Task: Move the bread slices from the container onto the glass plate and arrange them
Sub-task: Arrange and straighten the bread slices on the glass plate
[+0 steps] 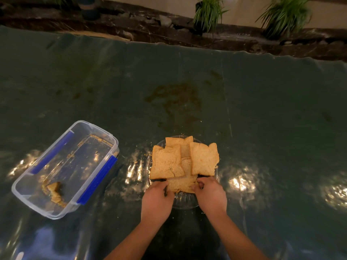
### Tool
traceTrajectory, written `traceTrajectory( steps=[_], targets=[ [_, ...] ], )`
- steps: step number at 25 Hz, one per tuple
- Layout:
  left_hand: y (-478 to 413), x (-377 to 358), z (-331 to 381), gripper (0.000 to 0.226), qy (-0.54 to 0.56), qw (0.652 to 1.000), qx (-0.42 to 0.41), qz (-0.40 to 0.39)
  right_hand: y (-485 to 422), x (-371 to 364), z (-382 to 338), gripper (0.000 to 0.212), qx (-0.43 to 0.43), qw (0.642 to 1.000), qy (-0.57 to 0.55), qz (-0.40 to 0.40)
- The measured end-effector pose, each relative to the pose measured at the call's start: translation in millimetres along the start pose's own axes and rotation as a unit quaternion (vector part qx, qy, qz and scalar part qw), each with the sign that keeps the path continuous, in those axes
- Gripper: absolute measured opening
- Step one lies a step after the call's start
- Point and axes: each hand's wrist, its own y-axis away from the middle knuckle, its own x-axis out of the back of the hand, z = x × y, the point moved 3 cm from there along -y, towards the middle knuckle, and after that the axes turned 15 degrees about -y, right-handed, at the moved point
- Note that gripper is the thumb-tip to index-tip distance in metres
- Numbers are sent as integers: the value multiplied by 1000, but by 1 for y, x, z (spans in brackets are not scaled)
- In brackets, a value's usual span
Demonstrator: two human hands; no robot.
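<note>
i see the bread slices [185, 162] piled overlapping on the glass plate [185, 202], mid bench [262, 109]. nearest slice [181, 183] lies at the plate's near side, pinched by both grips: left hand [156, 200] on its left edge, right hand [211, 195] on its right edge, fingers curled shut on it. container [64, 168] sits well apart to the left, w/ only a bread scrap [54, 191] & crumbs inside. potted plants [208, 14] stand beyond the bench's far edge.
</note>
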Motion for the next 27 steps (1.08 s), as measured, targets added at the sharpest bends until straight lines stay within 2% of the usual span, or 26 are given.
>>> traceTrajectory(
  steps=[5, 13, 15, 17, 19, 22, 27],
  targets=[
    [8, -2, -1, 24, -17, 999, -35, 13, 3, 1, 0, 14, 18, 1000, 19, -10],
    [8, -1, -6, 31, -43, 997, -57, -1, 6, 5, -2, 20, 35, 998, 38, -32],
    [7, 4, -4, 32, -71, 993, -90, 31, 8, 13, -2, 11, 30, 999, -12, 8],
    [3, 12, -2, 37, -115, 981, -133, 83, 7, 27, 2, 6, 20, 993, -80, 83],
    [-4, 16, 0, 46, -177, 965, -163, 108, 1, 36, 5, 19, 11, 986, -114, 121],
    [-14, 9, 5, 65, -265, 943, -188, 71, -13, 35, 7, 42, -13, 992, -85, 88],
    [-33, 1, 9, 70, -277, 943, -184, 24, -29, 35, 6, 45, -65, 987, -118, 82]
  ],
)
